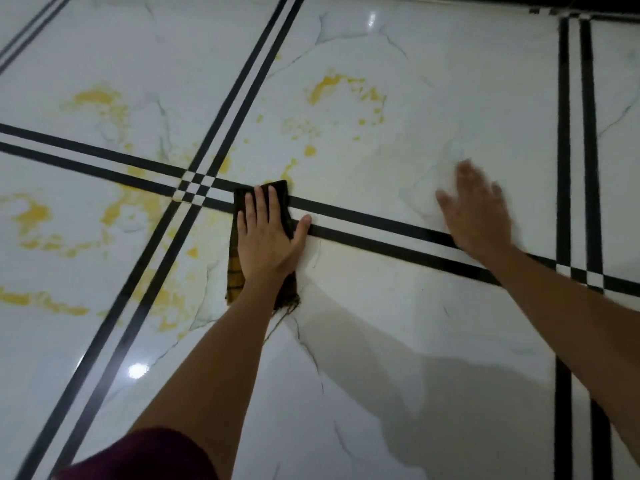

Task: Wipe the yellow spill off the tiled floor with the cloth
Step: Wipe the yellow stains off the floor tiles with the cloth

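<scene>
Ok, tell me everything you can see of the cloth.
The cloth is a dark, folded rag, roughly oblong, with yellow checks showing at its lower left and a frayed, thready bottom edge. It lies flat on the tiled floor, its top end across the black double stripe, just right of the stripe crossing. The left hand presses on it with straight fingers, covering its middle. The yellow spill lies mostly left of and beyond it.

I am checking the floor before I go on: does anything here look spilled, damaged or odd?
Yes. Yellow spill lies smeared in patches over the tiled floor, mostly left of and beyond the cloth, which the left hand presses flat. Right of it the floor looks clean.
</scene>
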